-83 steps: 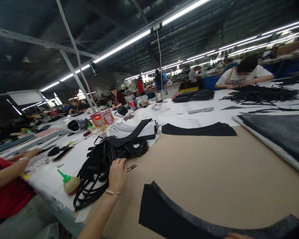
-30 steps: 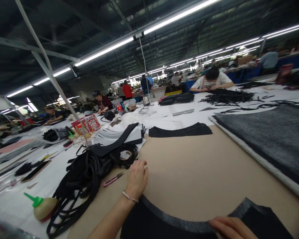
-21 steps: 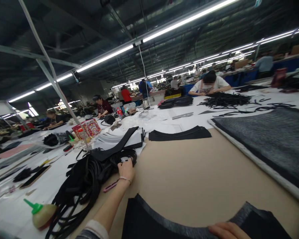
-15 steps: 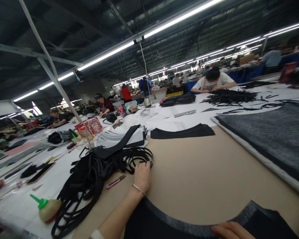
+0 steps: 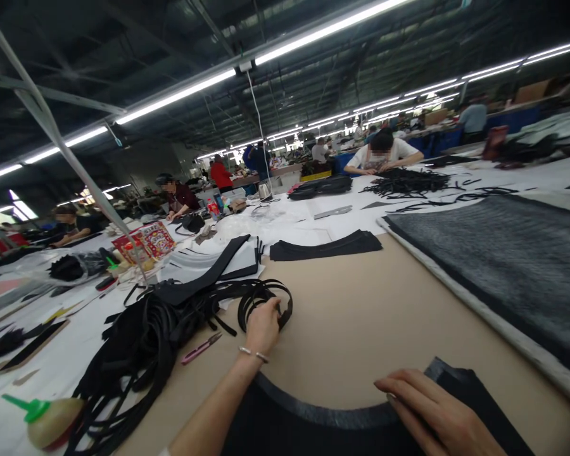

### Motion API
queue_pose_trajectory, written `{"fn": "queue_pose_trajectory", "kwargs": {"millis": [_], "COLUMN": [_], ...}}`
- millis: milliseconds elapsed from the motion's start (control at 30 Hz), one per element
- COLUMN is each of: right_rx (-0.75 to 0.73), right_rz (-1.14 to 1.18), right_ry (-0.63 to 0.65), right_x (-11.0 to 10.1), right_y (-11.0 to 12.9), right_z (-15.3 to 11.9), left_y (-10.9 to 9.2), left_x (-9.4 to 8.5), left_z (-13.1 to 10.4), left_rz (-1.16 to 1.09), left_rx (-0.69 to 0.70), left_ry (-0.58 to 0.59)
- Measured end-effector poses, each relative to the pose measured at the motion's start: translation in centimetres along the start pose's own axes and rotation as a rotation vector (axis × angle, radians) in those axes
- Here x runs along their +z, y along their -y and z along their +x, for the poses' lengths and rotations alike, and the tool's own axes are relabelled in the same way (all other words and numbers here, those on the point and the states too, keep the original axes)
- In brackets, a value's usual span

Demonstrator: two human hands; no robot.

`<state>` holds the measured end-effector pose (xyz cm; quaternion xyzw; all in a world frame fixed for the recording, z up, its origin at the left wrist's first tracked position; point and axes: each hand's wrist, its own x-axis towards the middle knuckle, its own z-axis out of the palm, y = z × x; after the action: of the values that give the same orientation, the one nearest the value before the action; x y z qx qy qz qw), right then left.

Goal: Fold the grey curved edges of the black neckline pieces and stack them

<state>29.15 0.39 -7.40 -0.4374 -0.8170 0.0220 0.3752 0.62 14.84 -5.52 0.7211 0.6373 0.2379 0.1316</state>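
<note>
My left hand, with a silver bracelet at the wrist, is closed around a loop of narrow black strips. These strips trail from a tangled black heap on the left. My right hand lies with its fingers stretched out over the curved edge of a black fabric piece at the bottom of the view. That edge carries a greyish, shiny band. Pink-handled thread snips rest on the tan board, left of my left hand.
A bottle with a green nozzle sits at the lower left. Curved black pieces lie at the board's far edge, and a dark grey fabric stack covers the right. Across the table a person in white works beside a pile of black strips.
My left hand has drawn the looped strips a little away from the heap. My right hand has come further into view over the fabric edge. The whole view has shifted.
</note>
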Motion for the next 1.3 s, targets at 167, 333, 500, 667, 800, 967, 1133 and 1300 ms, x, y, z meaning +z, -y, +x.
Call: {"fn": "queue_pose_trajectory", "kwargs": {"millis": [167, 333, 500, 667, 800, 967, 1133, 1300], "right_rx": [0.090, 0.136, 0.116, -0.124, -0.152, 0.069, 0.247, 0.292], "right_rz": [0.041, 0.116, 0.049, -0.202, -0.121, 0.002, 0.004, 0.116], "right_ry": [0.060, 0.084, 0.021, -0.127, 0.123, 0.331, 0.396, 0.411], "right_x": [-0.9, -1.1, -1.7, -2.8, -2.6, -4.0, -6.1, -6.8], "right_y": [0.5, 0.8, 1.5, 3.6, 4.3, 2.2, -0.7, -1.6], "right_z": [1.0, 2.3, 4.2, 7.8, 9.5, 8.4, 5.6, 3.1], "left_y": [2.4, 2.3, -1.3, -7.8, -10.9, -8.4, -4.1, -2.6], "left_x": [-3.4, -8.3, -11.5, -8.5, -5.0, -5.0, -7.6, -8.8], "left_z": [1.4, 1.8, 0.3, -4.3, -7.2, -6.4, -5.7, -6.4], "left_rz": [-0.223, -0.350, -0.337, -0.250, -0.141, -0.083, -0.067, -0.135], "left_rx": [-0.040, 0.047, 0.198, 0.456, 0.569, 0.436, 0.329, 0.203], "left_ry": [-0.159, -0.395, -0.470, -0.124, 0.097, 0.202, 0.281, 0.443]}}
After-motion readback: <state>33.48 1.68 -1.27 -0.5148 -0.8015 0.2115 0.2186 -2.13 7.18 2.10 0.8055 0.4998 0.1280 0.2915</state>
